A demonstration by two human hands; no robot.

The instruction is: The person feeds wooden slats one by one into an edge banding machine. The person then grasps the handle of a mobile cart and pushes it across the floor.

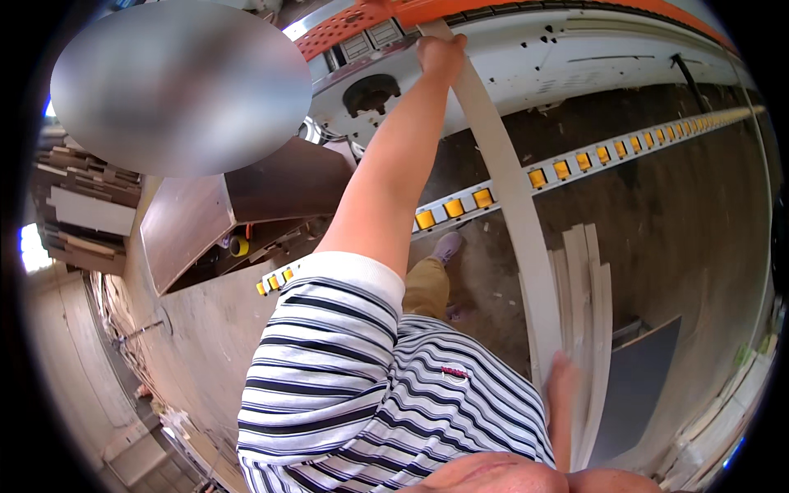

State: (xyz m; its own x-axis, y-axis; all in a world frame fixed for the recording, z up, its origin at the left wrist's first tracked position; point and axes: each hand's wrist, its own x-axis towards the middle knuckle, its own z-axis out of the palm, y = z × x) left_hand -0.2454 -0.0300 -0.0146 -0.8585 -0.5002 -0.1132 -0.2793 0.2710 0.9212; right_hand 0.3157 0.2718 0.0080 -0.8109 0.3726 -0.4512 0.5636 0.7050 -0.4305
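Note:
A long, narrow, pale board strip (505,172) runs from the machine at the top down along my right side. My left hand (441,59) reaches far forward and is closed on the strip's edge near its far end, close under the machine's orange guard. At the near part of the strip, beside my body, my right hand (562,378) grips its right edge. That hand is slightly blurred, and its fingers are mostly hidden behind the strip.
A white machine body (526,62) with an orange guard (345,26) stands ahead. Below it, a rail with yellow rollers (582,160) crosses under the strip. More pale strips (593,304) and a dark panel (637,390) are at right. Brown panels (193,226) and stacked boards (90,209) lie left.

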